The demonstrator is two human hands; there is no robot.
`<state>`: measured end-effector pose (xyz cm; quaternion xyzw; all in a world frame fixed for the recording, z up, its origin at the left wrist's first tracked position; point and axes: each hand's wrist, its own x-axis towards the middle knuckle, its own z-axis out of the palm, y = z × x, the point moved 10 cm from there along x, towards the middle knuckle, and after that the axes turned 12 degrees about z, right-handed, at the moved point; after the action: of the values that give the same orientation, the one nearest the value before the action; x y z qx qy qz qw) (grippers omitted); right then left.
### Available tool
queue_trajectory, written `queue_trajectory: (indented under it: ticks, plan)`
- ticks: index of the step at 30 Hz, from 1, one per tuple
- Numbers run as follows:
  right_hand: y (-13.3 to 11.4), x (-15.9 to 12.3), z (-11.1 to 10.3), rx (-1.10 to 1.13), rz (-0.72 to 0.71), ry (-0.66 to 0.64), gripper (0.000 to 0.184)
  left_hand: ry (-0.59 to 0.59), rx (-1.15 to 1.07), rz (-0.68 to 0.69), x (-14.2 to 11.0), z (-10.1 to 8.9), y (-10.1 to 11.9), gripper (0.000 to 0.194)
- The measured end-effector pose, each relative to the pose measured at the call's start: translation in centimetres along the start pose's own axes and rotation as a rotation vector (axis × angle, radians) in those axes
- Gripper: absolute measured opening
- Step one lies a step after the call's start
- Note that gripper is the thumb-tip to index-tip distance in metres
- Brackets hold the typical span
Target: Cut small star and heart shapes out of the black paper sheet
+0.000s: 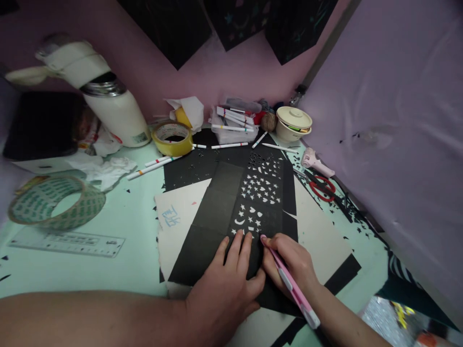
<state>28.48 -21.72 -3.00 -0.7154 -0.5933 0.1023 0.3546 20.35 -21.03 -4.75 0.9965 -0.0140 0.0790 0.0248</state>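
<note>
A folded sheet of black paper (pixel 213 212) lies in front of me, its right part cut through with small stars, hearts, a moon and other shapes. My left hand (pixel 227 274) rests flat on it with the fingers spread, fingertips just below the cut-outs. Close beside it, my right hand (pixel 289 262) grips a pink craft knife (pixel 294 289) like a pen. The knife's front end points at the paper near the lowest shapes; its blade is too small to make out. Beneath the paper is a pale board (pixel 318 226) with blue writing at its left.
To the left are a clear ruler (pixel 68 242), a large tape roll (pixel 58 221), yellow tape (pixel 171 140) and a white flask (pixel 115 111). Markers (pixel 235 120), a lidded bowl (pixel 294 123), a pink glue gun (pixel 318 163) and red-handled scissors (pixel 321 188) lie behind. Black scraps litter the right edge.
</note>
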Motion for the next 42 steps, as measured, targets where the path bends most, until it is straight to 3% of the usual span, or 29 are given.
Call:
queue_trajectory:
  ticks: [5,11,18,21,24,28,32,35,39,42]
  plan:
    - [0.9,0.1,-0.3,0.050,0.078,0.019,0.014,-0.021,0.004,0.012,0.0,0.2,0.0,0.060]
    - [5.1,0.1,-0.6,0.327,0.478,-0.007,0.008,-0.116,-0.069,0.034,0.3,1.1,-0.3,0.061]
    - [5.7,1.4,-0.6,0.512,0.564,-0.159,0.016,-0.307,-0.206,0.006,0.9,1.0,-2.4,0.058]
    - [6.5,3.0,-1.2,0.551,0.557,-0.204,0.016,-0.297,-0.294,0.027,1.0,-0.4,-3.4,0.046]
    - [5.8,5.3,-2.0,0.574,0.392,-0.273,0.014,-0.216,-0.398,0.019,1.1,-1.8,-4.3,0.030]
    - [3.7,7.1,-1.1,0.525,0.188,-0.501,0.017,-0.101,-0.493,-0.092,1.0,-2.2,-5.3,0.019]
    - [4.6,7.6,0.8,0.569,0.229,-0.567,0.015,0.017,-0.446,-0.310,0.9,-1.5,-6.4,0.032]
    - [6.5,7.6,1.5,0.629,0.338,-0.469,0.016,0.076,-0.287,-0.468,0.6,-0.9,-7.1,0.045]
    - [6.2,6.2,1.6,0.639,0.352,-0.437,0.015,0.054,-0.216,-0.452,1.1,0.6,-6.9,0.093]
    - [5.1,4.6,1.7,0.640,0.350,-0.476,0.016,0.003,-0.214,-0.370,1.4,1.3,-7.0,0.101]
